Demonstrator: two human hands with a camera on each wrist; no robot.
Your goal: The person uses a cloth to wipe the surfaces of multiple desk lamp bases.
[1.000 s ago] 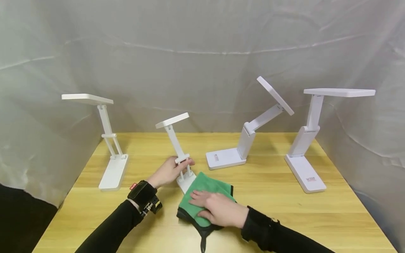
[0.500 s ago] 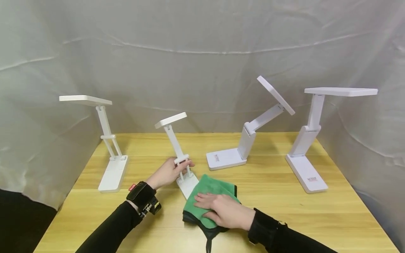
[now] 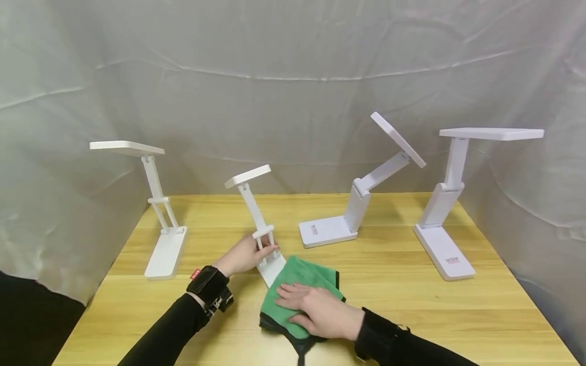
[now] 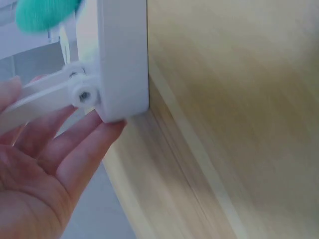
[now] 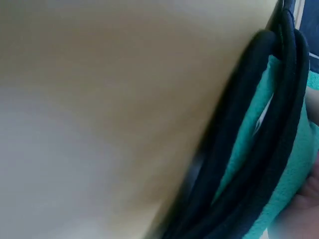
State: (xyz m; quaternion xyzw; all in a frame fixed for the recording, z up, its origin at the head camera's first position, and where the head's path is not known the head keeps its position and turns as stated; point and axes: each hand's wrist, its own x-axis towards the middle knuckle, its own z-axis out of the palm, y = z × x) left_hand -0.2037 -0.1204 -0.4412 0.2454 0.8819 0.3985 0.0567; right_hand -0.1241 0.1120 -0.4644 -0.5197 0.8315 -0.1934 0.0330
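Observation:
My left hand (image 3: 247, 252) grips the lower struts of a small white folding desk lamp (image 3: 254, 208), its thumb across them. The left wrist view has the fingers (image 4: 84, 154) around the struts and against the end of the lamp's base (image 4: 124, 59). Over the front part of that base lies a folded green cloth (image 3: 304, 272) with black edging. My right hand (image 3: 320, 311) rests on the cloth, fingers extended and pressing down. In the right wrist view the folded black edges of the cloth (image 5: 249, 164) show beside part of the hand.
Another white desk lamp (image 3: 166, 251) stands at the left. Two more, a lamp with a tilted head (image 3: 326, 230) and a lamp with a level head (image 3: 444, 251), stand to the right. A grey curtain (image 3: 293, 101) closes off the back and sides of the wooden table (image 3: 412, 325).
My right hand and the green cloth have slid a little to the right along the lamp base, then back left. The left hand keeps its hold on the lamp.

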